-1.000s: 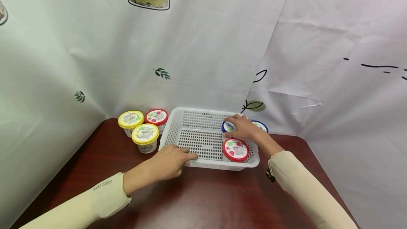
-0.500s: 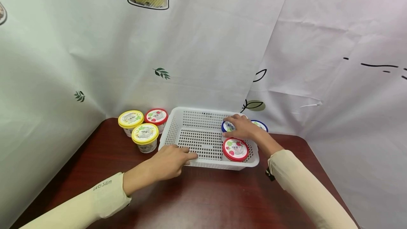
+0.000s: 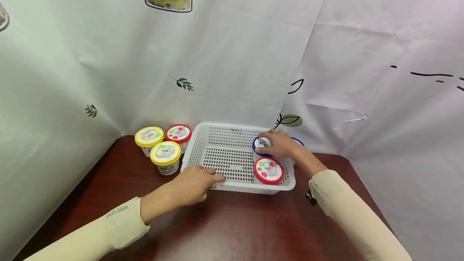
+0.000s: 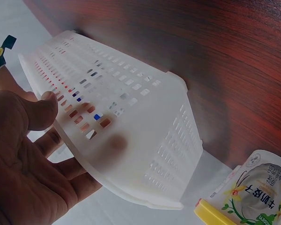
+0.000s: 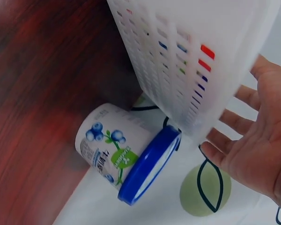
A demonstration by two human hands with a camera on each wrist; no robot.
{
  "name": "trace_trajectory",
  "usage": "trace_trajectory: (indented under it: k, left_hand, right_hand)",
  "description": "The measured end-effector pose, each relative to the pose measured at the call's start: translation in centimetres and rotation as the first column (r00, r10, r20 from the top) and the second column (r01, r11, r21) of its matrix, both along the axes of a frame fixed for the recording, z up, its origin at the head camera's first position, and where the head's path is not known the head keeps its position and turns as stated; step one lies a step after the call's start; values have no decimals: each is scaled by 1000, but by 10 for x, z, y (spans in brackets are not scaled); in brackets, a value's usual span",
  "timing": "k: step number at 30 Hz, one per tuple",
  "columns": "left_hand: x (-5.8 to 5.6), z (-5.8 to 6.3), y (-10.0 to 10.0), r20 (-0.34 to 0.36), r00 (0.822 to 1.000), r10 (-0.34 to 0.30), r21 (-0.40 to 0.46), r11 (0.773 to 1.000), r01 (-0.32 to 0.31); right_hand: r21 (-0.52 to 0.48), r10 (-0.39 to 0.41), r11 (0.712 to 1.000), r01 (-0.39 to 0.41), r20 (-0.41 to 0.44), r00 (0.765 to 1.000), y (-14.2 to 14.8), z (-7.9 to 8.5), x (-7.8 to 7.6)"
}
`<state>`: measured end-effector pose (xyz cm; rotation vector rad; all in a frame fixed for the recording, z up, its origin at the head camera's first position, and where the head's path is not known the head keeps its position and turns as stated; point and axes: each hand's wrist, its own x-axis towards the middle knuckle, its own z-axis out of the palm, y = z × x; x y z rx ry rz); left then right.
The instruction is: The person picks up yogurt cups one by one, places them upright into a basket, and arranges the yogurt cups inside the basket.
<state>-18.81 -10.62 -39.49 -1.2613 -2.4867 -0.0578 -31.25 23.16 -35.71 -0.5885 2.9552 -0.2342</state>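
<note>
A white perforated plastic basket (image 3: 228, 166) stands on the table. My left hand (image 3: 195, 184) grips its near rim, with the thumb outside and the fingers inside, as the left wrist view shows. Within the basket's right end are a blue-lidded tub (image 3: 262, 145) and a red-lidded tub (image 3: 268, 170) in front of it. My right hand (image 3: 279, 144) reaches over the right wall, its loosely extended fingers spread above the blue lid. Whether its fingertips touch the lid is hidden. Another blue-lidded tub (image 5: 117, 145), printed with blueberries, stands outside the basket below my right hand.
Left of the basket stand two yellow-lidded tubs (image 3: 165, 153) and a red-lidded tub (image 3: 178, 133). The dark red wooden table (image 3: 246, 224) extends in front. A white printed sheet (image 3: 232, 51) hangs close behind the basket.
My right hand has lifted and shifted slightly right, uncovering more of the blue lid inside the basket and covering more of the outer one. My left hand and the basket stay still.
</note>
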Motion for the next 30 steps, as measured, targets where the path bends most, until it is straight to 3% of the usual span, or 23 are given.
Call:
trace_trajectory:
  k: [7,14,30]
  left_hand:
    - [1,1,0,6,1000,0,-1,1000,0]
    - [1,1,0,-6,1000,-6,3,1000,6]
    - [1,2,0,12,1000,-3,3,1000,3]
  right_hand:
    - [1,41,999,-41,28,999,13,13,-5]
    - [-36,30,999,-26,104,994,20,28,-4]
    - [-33,81,996,-79,55,995,36,40,-4]
